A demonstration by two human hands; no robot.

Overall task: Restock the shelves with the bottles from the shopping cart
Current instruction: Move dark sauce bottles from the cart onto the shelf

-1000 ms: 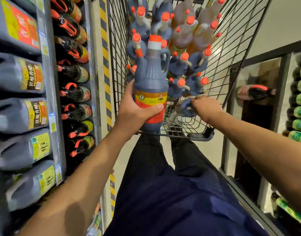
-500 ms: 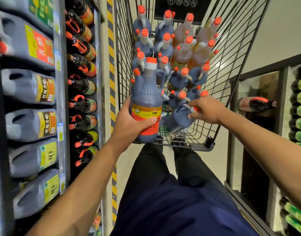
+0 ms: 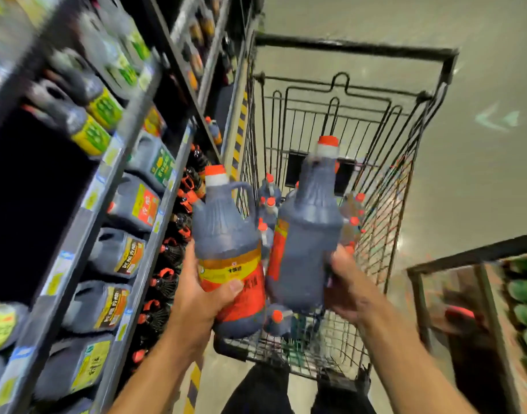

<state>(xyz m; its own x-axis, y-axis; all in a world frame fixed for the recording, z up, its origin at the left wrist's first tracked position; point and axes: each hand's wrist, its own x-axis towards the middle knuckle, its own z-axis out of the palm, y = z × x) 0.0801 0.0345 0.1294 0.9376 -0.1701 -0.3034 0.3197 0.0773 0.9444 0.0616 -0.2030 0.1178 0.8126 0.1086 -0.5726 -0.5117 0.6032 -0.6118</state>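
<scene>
Two dark bottles are held upright above the near end of the shopping cart [image 3: 346, 121], one per hand. The left bottle [image 3: 229, 252], with orange cap and yellow-red label, is gripped low on its body by the left hand [image 3: 202, 297]; the thumb is curled across the label, the other fingers are wrapped behind, out of sight. The right bottle [image 3: 307, 234], standing higher than the left one and just beside it, is gripped by the right hand [image 3: 346, 282] from its right side, fingers curled round the lower body. Whether the two bottles touch cannot be told through the motion blur. More orange-capped bottles [image 3: 268, 204] are seen inside the cart, behind and below the held pair. To the left of the cart, shelves [image 3: 154, 162] are stocked with dark jugs [image 3: 119, 252] and smaller dark bottles with orange caps.
</scene>
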